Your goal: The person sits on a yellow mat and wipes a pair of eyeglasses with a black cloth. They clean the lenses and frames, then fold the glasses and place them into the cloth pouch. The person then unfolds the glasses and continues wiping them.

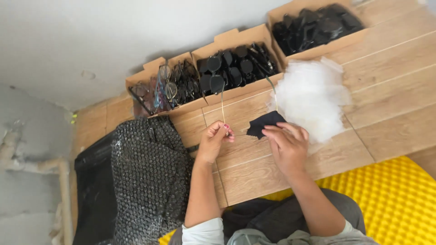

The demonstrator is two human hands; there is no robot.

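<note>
The left hand [213, 140] has its fingers curled together, pinching the end of one thin gold temple arm of a pair of sunglasses [217, 84]. The right hand [287, 146] has its fingers closed on a small black cleaning cloth [264, 123], which sits at the end of the other temple arm. The sunglasses stretch away from the hands, their dark round lenses lying over the front edge of the middle cardboard box [236, 38].

That box is full of dark sunglasses. A second box [152, 70] to its left holds clear-lensed glasses, and a third box [295, 9] to its right holds more dark ones. All three stand in a row against a pale wall on a wood-patterned floor [386, 90]. A heap of clear plastic sleeves [313, 97] lies just beyond the right hand. A sheet of bubble wrap [147, 181] over black material lies beside the left forearm. A yellow ridged foam mat [390, 199] lies under the person's legs.
</note>
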